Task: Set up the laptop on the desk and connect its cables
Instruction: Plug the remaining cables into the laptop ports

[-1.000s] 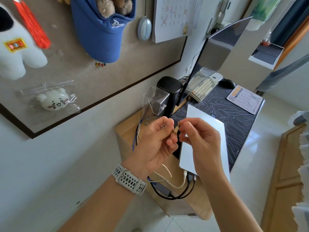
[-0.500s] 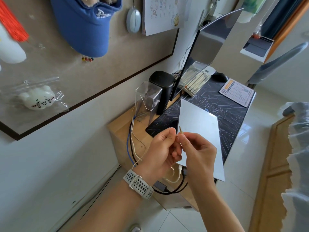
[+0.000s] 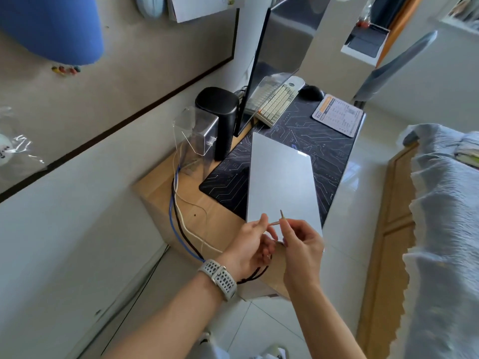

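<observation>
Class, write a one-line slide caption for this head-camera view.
Both hands, left and right, pinch a thin tie above the closed laptop on the desk.

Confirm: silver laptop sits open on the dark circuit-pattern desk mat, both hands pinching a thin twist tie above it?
Not quite. The head view shows the silver laptop closed, lid down, on the dark circuit-pattern desk mat. Left hand and right hand do pinch the thin twist tie above it.

You see a smooth, matt silver laptop on a pale wood desk, beside a shiny clear plastic box.
</observation>
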A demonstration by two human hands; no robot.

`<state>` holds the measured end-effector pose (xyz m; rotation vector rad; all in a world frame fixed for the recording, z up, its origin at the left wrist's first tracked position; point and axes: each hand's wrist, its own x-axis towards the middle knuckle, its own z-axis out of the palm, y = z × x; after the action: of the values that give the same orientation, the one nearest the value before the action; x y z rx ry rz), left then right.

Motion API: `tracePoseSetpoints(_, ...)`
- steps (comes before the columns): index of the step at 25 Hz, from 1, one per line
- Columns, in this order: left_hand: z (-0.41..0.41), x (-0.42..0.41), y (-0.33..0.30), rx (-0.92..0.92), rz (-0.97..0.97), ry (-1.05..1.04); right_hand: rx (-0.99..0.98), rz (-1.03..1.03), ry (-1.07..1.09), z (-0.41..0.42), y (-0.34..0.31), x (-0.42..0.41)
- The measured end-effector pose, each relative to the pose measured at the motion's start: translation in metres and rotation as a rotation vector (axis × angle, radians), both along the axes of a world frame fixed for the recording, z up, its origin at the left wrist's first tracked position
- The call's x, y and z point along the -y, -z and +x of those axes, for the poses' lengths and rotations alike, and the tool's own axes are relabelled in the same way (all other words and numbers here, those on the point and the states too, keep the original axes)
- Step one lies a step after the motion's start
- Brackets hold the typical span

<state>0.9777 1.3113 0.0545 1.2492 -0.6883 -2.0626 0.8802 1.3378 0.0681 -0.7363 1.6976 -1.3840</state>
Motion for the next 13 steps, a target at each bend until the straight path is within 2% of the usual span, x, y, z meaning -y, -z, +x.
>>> tracePoseSetpoints(2,-0.003,0.002,0.013,0.092,0.009,0.061,-0.009,0.064,0.049,-0.009,0.016,-0.001)
tracePoseSetpoints(7,-0.002,0.001,0.039,0.352,-0.06,0.239,0.17,0.27,0.238,-0.032,0.066,-0.008)
tracePoseSetpoints(13,-0.003,0.001,0.06,0.592,-0.201,0.363,0.298,0.45,0.294,-0.033,0.107,-0.01)
